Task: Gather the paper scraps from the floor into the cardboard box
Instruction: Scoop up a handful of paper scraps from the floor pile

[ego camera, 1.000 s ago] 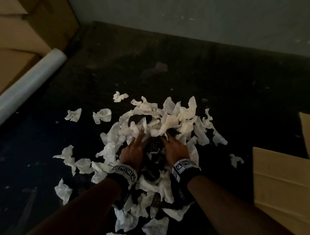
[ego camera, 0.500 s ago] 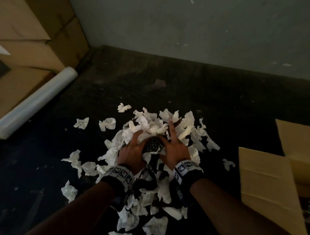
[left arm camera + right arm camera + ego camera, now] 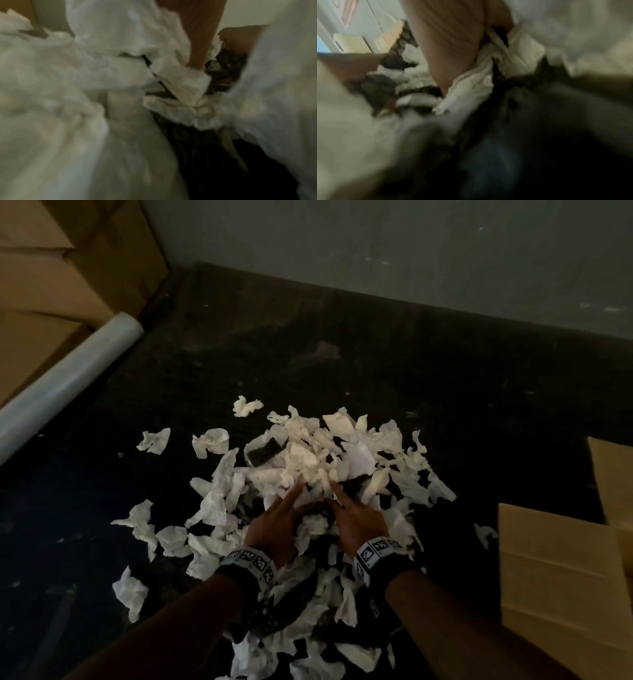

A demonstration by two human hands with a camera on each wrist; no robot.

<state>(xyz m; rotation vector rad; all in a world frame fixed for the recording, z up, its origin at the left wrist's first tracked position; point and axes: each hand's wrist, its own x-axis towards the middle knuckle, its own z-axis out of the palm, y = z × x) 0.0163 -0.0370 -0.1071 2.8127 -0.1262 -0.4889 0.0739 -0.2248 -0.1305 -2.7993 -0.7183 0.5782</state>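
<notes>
A heap of white paper scraps [image 3: 308,460] lies on the dark floor, with a few dark patterned pieces [image 3: 262,452] mixed in. Both hands are dug into its near side, close together. My left hand [image 3: 274,522] and right hand [image 3: 359,518] point their fingers forward into the heap, with a wad of scraps [image 3: 315,523] between them. The left wrist view shows a straight finger [image 3: 200,40] among crumpled paper [image 3: 185,81]. In the blurred right wrist view a finger [image 3: 450,47] lies against scraps [image 3: 471,88]. The open cardboard box [image 3: 555,577] stands at the right edge.
Stacked cardboard cartons [image 3: 68,268] fill the far left corner, and a roll of clear film [image 3: 68,378] lies in front of them. A grey wall [image 3: 376,244] closes off the back. Single loose scraps [image 3: 156,440] lie to the left, and one scrap [image 3: 484,534] lies near the box.
The hands stayed in the heap and drew a little closer together. Scraps have bunched higher in front of the fingers. The view tipped up and shows more wall.
</notes>
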